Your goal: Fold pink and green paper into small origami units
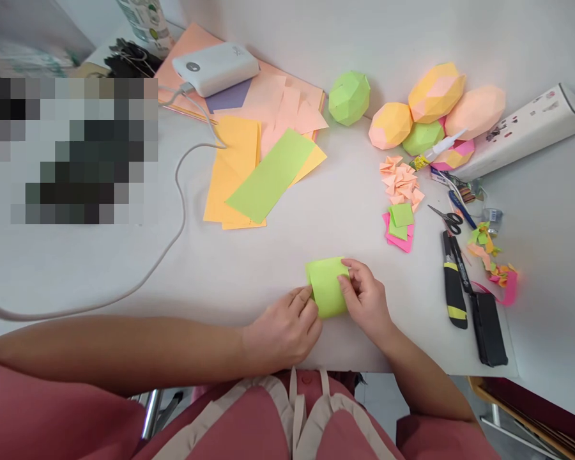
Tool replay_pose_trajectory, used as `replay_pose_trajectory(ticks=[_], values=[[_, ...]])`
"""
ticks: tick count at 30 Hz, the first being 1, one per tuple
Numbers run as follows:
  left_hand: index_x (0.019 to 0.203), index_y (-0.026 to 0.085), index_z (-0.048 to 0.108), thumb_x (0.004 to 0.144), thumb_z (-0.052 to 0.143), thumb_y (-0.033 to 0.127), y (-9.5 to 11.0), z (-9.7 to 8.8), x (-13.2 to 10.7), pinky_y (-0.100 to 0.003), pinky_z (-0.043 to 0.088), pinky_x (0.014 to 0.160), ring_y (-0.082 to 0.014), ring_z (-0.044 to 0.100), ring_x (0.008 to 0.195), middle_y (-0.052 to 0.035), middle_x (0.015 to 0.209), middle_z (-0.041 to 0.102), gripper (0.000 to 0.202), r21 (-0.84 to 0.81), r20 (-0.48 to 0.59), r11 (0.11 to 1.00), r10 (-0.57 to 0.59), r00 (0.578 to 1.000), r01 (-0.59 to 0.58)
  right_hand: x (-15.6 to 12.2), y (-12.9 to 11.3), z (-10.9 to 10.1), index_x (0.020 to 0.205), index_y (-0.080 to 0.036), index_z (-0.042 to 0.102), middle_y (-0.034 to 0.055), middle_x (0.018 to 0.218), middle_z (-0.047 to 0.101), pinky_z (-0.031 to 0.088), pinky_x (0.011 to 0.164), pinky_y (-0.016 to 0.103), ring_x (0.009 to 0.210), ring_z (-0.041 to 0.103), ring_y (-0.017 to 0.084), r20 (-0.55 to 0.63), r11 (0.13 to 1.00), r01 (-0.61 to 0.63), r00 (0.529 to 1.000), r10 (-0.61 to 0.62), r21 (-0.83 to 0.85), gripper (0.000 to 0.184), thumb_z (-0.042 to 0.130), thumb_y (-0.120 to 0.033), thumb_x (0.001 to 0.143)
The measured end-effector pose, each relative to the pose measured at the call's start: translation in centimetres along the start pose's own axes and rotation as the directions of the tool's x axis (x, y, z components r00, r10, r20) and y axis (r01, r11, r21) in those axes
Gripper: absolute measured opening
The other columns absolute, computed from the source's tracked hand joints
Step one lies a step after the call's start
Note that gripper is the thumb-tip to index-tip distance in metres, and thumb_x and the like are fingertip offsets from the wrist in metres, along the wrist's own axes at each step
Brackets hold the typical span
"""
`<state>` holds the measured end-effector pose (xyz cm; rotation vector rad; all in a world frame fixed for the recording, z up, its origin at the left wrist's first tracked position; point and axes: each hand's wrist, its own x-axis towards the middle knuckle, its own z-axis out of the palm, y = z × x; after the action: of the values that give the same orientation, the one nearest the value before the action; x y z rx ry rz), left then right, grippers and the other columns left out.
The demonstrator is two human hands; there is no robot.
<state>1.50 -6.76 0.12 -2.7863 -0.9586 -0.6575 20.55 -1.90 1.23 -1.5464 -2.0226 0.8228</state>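
Observation:
Near the table's front edge, a lime-green sheet of paper is folded over on itself, its layers slightly offset at the upper left. My right hand pinches its right edge between thumb and fingers. At the lower left side of the paper, my left hand is closed with the fingertips on its edge. The undersides of the left fingers are hidden. Small green squares and pink squares of paper lie a little beyond my right hand.
Green and orange paper lie left of centre, by a white power bank with a cable. Faceted paper balls stand at the back. Scissors, a utility knife and a black stapler-like object lie right.

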Motion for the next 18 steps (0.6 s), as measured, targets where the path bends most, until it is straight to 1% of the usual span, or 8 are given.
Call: replay_pose_trajectory(ticks=[3,5,7,9,11,13,15,18], values=[[0.074,0.013,0.055,0.081,0.047,0.008,-0.03,0.11,-0.07,-0.043,0.051,0.080,-0.0251,0.062,0.083,-0.0095,0.072,0.059,0.012,-0.012,-0.006,1.000,-0.009,1.000,0.008,0.03,0.07,0.24,0.110,-0.019,0.058,0.0008,0.075,0.060,0.046,0.054,0.026,0.058,0.054,0.012,-0.021,0.987,0.102,0.994,-0.106,-0.123,0.023,0.046,-0.026,0.092],[0.072,0.013,0.055,0.081,0.048,0.009,-0.10,0.18,-0.03,-0.042,0.051,0.079,-0.0244,0.061,0.082,-0.0091,0.071,0.057,0.012,-0.032,-0.041,0.999,-0.028,0.999,0.027,0.11,0.13,0.36,0.110,-0.020,0.059,0.0033,0.082,0.064,0.049,0.058,0.028,0.063,0.057,0.014,-0.026,0.970,0.168,0.984,-0.175,-0.174,0.023,0.045,-0.025,0.092],[0.067,0.015,0.052,0.081,0.050,0.010,-0.27,0.21,0.10,-0.040,0.051,0.072,-0.0230,0.059,0.077,-0.0073,0.067,0.055,0.015,-0.051,-0.068,0.997,-0.060,0.996,0.056,0.23,0.17,0.42,0.112,-0.021,0.058,0.0047,0.087,0.066,0.051,0.061,0.029,0.068,0.059,0.015,-0.024,0.960,0.205,0.977,-0.213,-0.192,0.023,0.045,-0.023,0.093],[0.063,0.016,0.048,0.081,0.052,0.011,-0.52,0.18,0.29,-0.036,0.049,0.062,-0.0206,0.055,0.068,-0.0047,0.063,0.051,0.019,-0.065,-0.062,0.995,-0.085,0.994,0.081,0.34,0.17,0.44,0.113,-0.021,0.057,0.0050,0.087,0.066,0.051,0.062,0.029,0.070,0.060,0.016,-0.016,0.954,0.225,0.972,-0.232,-0.196,0.024,0.044,-0.022,0.094],[0.065,0.016,0.050,0.081,0.053,0.011,-0.75,0.11,0.48,-0.036,0.049,0.059,-0.0195,0.054,0.066,-0.0045,0.064,0.052,0.017,-0.068,-0.048,0.994,-0.093,0.995,0.089,0.41,0.14,0.48,0.114,-0.020,0.057,0.0048,0.085,0.066,0.051,0.062,0.029,0.070,0.061,0.016,-0.010,0.951,0.231,0.971,-0.238,-0.204,0.024,0.044,-0.021,0.094],[0.078,0.013,0.058,0.082,0.052,0.009,-0.90,0.07,0.60,-0.041,0.052,0.070,-0.0221,0.059,0.077,-0.0086,0.078,0.060,0.008,-0.054,-0.054,0.995,-0.092,0.994,0.089,0.44,0.07,0.53,0.113,-0.019,0.058,0.0042,0.081,0.065,0.051,0.061,0.029,0.068,0.060,0.015,-0.011,0.949,0.230,0.971,-0.238,-0.217,0.023,0.044,-0.021,0.094],[0.093,0.009,0.061,0.082,0.051,0.008,-0.91,0.10,0.59,-0.045,0.051,0.084,-0.0259,0.061,0.093,-0.0136,0.096,0.063,0.016,-0.037,-0.059,0.995,-0.095,0.994,0.093,0.46,0.00,0.60,0.111,-0.018,0.059,0.0029,0.076,0.063,0.050,0.059,0.028,0.064,0.058,0.014,-0.016,0.945,0.229,0.971,-0.239,-0.233,0.023,0.045,-0.020,0.094],[0.100,0.006,0.062,0.083,0.049,0.008,-0.73,0.29,0.36,-0.048,0.049,0.091,-0.0299,0.059,0.105,-0.0176,0.107,0.063,0.021,-0.029,-0.037,0.993,-0.114,0.993,0.113,0.51,-0.04,0.64,0.110,-0.018,0.060,0.0019,0.072,0.061,0.048,0.057,0.026,0.061,0.057,0.013,-0.010,0.941,0.237,0.969,-0.246,-0.241,0.023,0.045,-0.019,0.093]])
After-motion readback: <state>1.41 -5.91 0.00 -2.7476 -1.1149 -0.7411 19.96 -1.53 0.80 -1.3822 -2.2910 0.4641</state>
